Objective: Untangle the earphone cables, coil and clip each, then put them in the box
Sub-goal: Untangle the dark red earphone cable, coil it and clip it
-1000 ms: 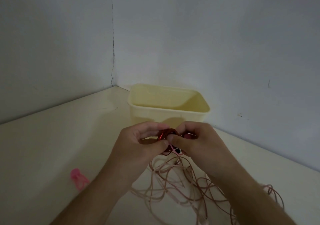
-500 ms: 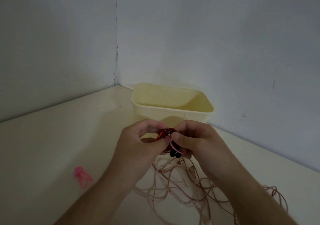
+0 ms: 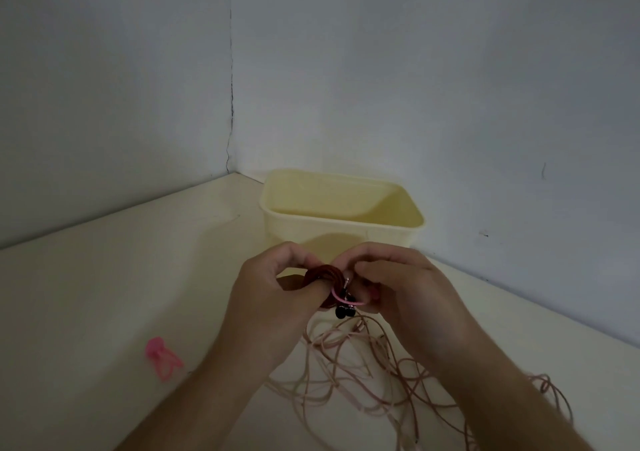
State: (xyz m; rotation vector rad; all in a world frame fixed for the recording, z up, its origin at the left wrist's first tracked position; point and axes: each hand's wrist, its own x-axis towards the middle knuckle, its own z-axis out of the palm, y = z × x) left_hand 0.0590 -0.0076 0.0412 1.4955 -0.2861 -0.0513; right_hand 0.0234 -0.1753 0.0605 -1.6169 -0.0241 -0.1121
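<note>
My left hand [image 3: 273, 298] grips a dark red coiled earphone cable [image 3: 323, 274] held in front of the pale yellow box [image 3: 341, 223]. My right hand [image 3: 405, 294] pinches a pink clip [image 3: 346, 298] at the coil's right side. Two black earbuds [image 3: 345, 312] hang just below the clip. A loose tangle of pinkish earphone cables [image 3: 363, 381] lies on the table under both hands and runs to the right. The box stands open; its floor is hidden from this angle.
A second pink clip [image 3: 162, 358] lies on the cream table [image 3: 86, 312] to the left of my left forearm. Grey walls meet in a corner behind the box.
The pink clip has come further round the coil and shows more clearly beside my right fingers. The earbuds now hang free below. Both hands stay at the same spot.
</note>
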